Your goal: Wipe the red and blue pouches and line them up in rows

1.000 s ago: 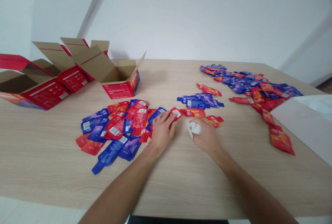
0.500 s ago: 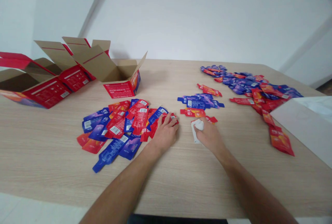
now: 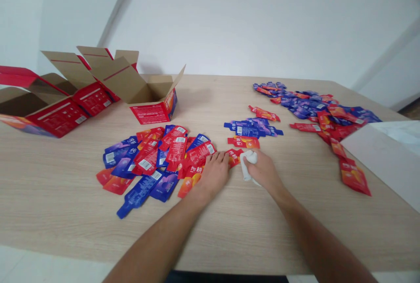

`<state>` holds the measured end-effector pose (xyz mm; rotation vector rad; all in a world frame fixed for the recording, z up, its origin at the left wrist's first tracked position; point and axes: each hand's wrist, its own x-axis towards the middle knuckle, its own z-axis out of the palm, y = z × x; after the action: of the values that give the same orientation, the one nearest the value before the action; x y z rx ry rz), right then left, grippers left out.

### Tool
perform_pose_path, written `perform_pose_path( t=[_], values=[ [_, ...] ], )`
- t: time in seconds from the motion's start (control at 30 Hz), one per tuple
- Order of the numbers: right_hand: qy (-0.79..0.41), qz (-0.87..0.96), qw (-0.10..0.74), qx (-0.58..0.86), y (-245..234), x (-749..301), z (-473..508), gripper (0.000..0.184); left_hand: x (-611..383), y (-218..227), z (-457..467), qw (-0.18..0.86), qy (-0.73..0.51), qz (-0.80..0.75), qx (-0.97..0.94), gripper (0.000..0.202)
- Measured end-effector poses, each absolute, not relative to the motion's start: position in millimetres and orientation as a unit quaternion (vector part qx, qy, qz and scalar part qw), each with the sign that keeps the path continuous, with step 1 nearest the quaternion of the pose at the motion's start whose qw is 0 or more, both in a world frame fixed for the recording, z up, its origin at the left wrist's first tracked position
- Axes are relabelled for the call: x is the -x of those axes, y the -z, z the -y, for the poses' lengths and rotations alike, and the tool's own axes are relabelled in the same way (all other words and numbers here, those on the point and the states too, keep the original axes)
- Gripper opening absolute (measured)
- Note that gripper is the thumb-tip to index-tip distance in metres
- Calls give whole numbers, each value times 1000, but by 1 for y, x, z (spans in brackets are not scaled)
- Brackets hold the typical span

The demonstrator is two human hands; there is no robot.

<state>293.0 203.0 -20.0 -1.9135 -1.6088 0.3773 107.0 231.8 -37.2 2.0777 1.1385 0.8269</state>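
Note:
My left hand (image 3: 215,173) lies low over the table with bent fingers, the fingertips pressing on the left end of a red pouch (image 3: 234,157). Bunched in my right hand (image 3: 264,170) is a white cloth (image 3: 247,165), which covers the right end of that same pouch. Left of my left hand spreads a loose pile of red and blue pouches (image 3: 149,156). Another red pouch (image 3: 244,142) lies flat just beyond the cloth, and behind it is a small group of blue pouches (image 3: 252,127).
Open cardboard boxes (image 3: 152,114) with raised flaps stand at the back left. A long heap of red and blue pouches (image 3: 305,103) runs along the right. A white sheet-like surface (image 3: 387,160) lies at the right edge of the table (image 3: 229,226).
My left hand has moved slightly right, off the pile, to the red pouch by the cloth. A red pouch with orange print now shows at the pile's right side. The cloth has shifted slightly.

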Motion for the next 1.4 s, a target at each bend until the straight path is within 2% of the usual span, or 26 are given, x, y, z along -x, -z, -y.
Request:
perform_pose_path(
  t=[0.13, 0.2, 0.3, 0.47, 0.6, 0.77, 0.97, 1.17, 1.3, 1.4],
  values=[
    [-156, 622, 312, 701, 26, -285, -201, 18, -113, 35, -223, 246, -274, -493, -788, 48],
    [-165, 621, 326, 694, 25, -282, -200, 18, -113, 31, -223, 256, -297, -516, -762, 55],
    [-171, 618, 363, 676, 21, -280, -198, 18, -110, 28, -227, 336, -377, -525, -685, 56],
    [-131, 649, 440, 607, 16, -275, -195, 22, -107, 22, -233, 528, -424, -463, -572, 17],
    [-93, 684, 473, 548, 20, -267, -191, 21, -109, 16, -229, 693, -465, -368, -411, 26],
    [-80, 720, 461, 512, 28, -256, -186, 36, -110, 11, -227, 774, -483, -285, -295, 24],
    [-88, 785, 423, 444, 23, -266, -186, 50, -107, 10, -229, 805, -476, -214, -281, 46],
    [-58, 729, 455, 509, 18, -276, -190, 56, -107, 11, -219, 825, -404, -195, -344, 100],
    [-117, 807, 412, 406, 18, -263, -185, 63, -105, 18, -219, 797, -424, -226, -367, 109],
    [-121, 804, 416, 408, 18, -262, -184, 61, -104, 26, -221, 785, -426, -226, -390, 109]
  ],
)
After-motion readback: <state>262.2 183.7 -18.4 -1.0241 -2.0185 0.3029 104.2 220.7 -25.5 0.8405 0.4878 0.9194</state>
